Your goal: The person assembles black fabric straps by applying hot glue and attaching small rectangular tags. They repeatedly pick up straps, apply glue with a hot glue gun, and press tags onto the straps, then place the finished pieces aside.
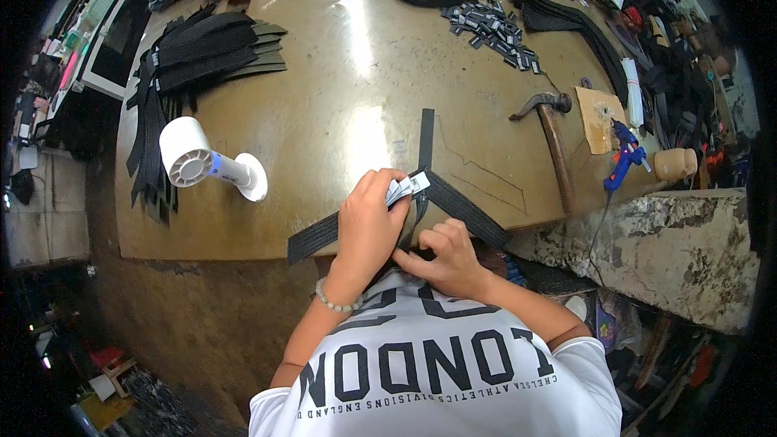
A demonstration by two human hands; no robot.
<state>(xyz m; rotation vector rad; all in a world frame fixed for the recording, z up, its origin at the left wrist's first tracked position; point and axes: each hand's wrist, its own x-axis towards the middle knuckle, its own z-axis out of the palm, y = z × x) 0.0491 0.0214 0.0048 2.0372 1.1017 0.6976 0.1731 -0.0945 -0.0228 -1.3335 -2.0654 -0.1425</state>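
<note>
Close to the table's near edge lies a black webbing piece point(465, 209) with flat strips spreading left, right and away from me. My left hand point(368, 214) is closed over its middle, pinching a small bundle of white tags point(410, 187) between thumb and fingers. Just to the right and nearer my body, my right hand point(447, 260) has curled fingers beside a narrow dark strip hanging over the edge. What those fingers hold, if anything, is hidden.
A white handheld fan point(190, 154) stands on the left by stacked black straps point(202, 53). To the right are a hammer point(555, 146), a blue glue gun point(623, 158) with a trailing cord, and cardboard point(597, 117). Small dark labelled pieces point(498, 32) lie piled farther back.
</note>
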